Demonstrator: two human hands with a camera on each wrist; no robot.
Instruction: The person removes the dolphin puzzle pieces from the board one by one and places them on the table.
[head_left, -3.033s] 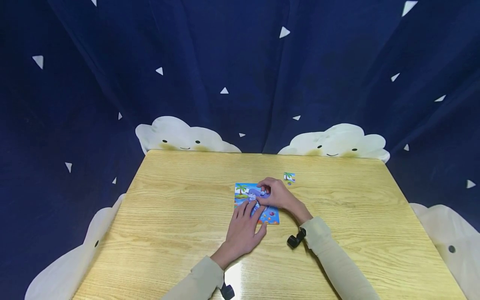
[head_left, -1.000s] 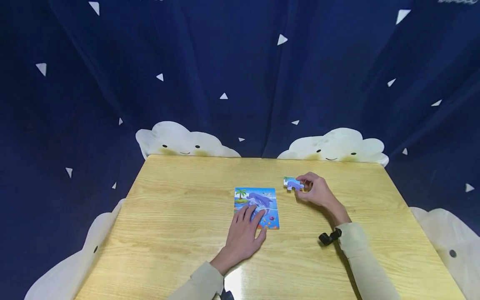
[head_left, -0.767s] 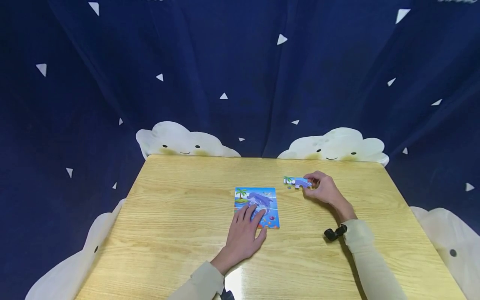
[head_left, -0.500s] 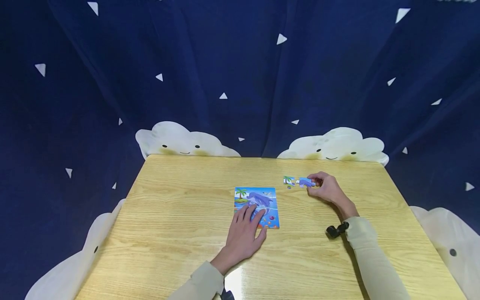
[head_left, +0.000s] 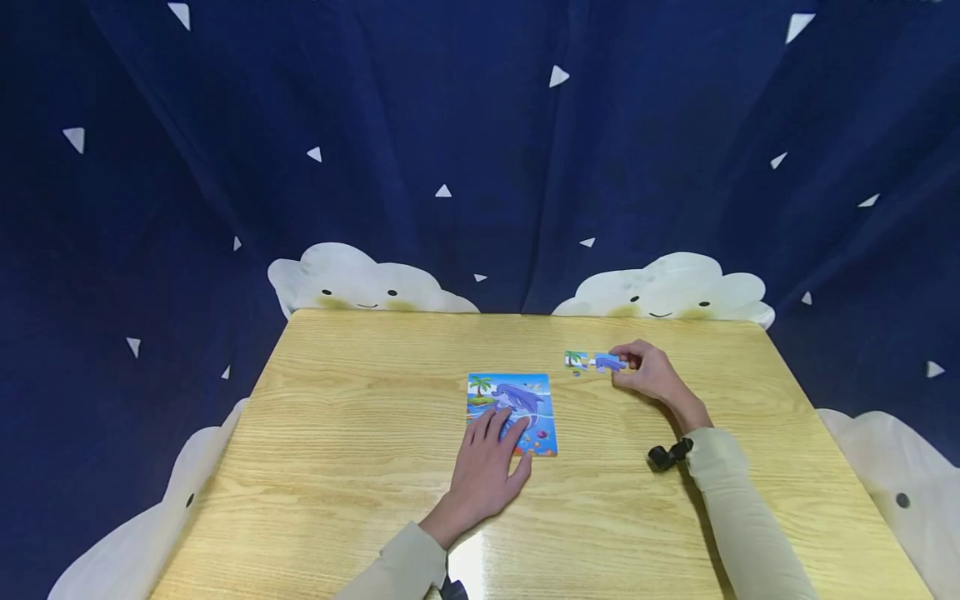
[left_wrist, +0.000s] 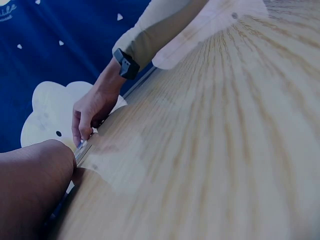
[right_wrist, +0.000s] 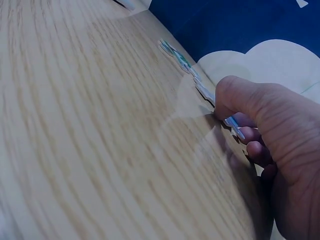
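A square dolphin picture point(head_left: 529, 392) lies on the wooden table, and my left hand point(head_left: 486, 471) rests on its lower left part with fingers spread. Farther right, a jigsaw piece with a palm tree point(head_left: 576, 359) lies flat. Beside it, my right hand point(head_left: 649, 371) pinches a jigsaw piece with a dolphin point(head_left: 606, 363) between thumb and fingers. The right wrist view shows the dolphin piece point(right_wrist: 204, 91) low over the wood, its end close to the palm tree piece point(right_wrist: 175, 54). In the left wrist view, my left hand point(left_wrist: 35, 175) hides most of the picture.
The wooden table point(head_left: 360, 450) spreads around both hands. Behind it hangs a dark blue curtain point(head_left: 480, 150) with white triangles. White smiling cloud shapes point(head_left: 360, 279) line the far edge. Black cameras point(head_left: 669, 455) sit on the wrists.
My right hand has left the picture and gone right to the palm tree piece. It carried the dolphin piece rightward past it, then slightly back toward it. My left hand has stayed put.
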